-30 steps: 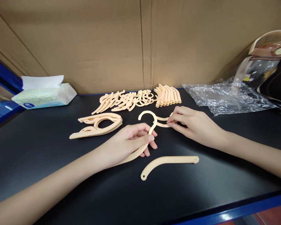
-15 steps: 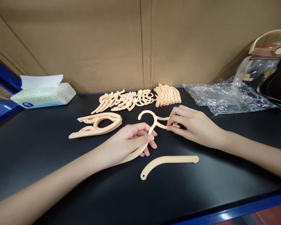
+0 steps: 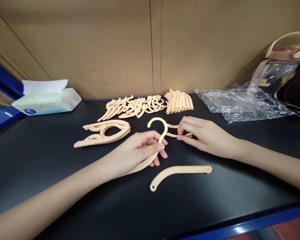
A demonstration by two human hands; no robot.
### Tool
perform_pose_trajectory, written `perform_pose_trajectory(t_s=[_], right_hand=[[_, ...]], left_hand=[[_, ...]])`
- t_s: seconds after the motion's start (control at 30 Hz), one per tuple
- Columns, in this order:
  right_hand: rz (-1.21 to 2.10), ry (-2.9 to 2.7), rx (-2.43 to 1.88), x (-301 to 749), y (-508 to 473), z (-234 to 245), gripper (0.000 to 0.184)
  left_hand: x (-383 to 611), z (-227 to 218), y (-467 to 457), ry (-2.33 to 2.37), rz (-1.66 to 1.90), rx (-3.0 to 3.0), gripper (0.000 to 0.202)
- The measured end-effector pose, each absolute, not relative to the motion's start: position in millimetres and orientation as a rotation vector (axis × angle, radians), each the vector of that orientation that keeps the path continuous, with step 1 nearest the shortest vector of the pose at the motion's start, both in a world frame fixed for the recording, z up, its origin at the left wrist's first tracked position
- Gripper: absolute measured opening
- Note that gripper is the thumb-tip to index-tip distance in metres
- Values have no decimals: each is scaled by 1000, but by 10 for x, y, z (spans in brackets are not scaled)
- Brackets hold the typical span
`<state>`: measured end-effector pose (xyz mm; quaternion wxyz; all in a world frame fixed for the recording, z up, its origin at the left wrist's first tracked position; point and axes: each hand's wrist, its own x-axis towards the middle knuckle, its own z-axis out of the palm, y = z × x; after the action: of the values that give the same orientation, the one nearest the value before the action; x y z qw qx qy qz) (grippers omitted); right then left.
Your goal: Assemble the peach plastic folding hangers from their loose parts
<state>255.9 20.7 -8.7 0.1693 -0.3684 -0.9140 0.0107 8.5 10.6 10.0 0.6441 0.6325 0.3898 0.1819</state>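
Observation:
My left hand (image 3: 137,150) grips a peach plastic hanger hook piece (image 3: 158,124) at its neck, with a curved arm running under the palm. To the right, my right hand (image 3: 205,135) pinches a thin peach arm piece (image 3: 172,130) that meets the hook's neck. A loose curved arm piece (image 3: 180,171) lies on the black table (image 3: 52,173) just in front of both hands.
A stack of folded hangers (image 3: 103,131) lies left of the hook. Rows of loose peach parts (image 3: 147,104) line the back by the cardboard wall. A tissue pack (image 3: 46,100) sits far left, crumpled clear plastic (image 3: 242,103) and a bottle (image 3: 280,63) far right.
My right hand has slid slightly left along the thin arm piece toward the hook's neck. My left hand and the loose arm have stayed put.

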Motion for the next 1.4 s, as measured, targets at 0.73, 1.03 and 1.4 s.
perform_pose_trajectory(t_s=[0.73,1.03,1.4], right_hand=[[143,-2554,-1149,2541,173,-97,18],[86,-2569,-1007,2554,155,-115,22],[-145,-2568,-815,2568,154,-146,27]], left_hand=[[95,90,107,885,424,1438,15],[77,72,108,874,413,1460,14],[80,103,103,881,417,1471,14]])
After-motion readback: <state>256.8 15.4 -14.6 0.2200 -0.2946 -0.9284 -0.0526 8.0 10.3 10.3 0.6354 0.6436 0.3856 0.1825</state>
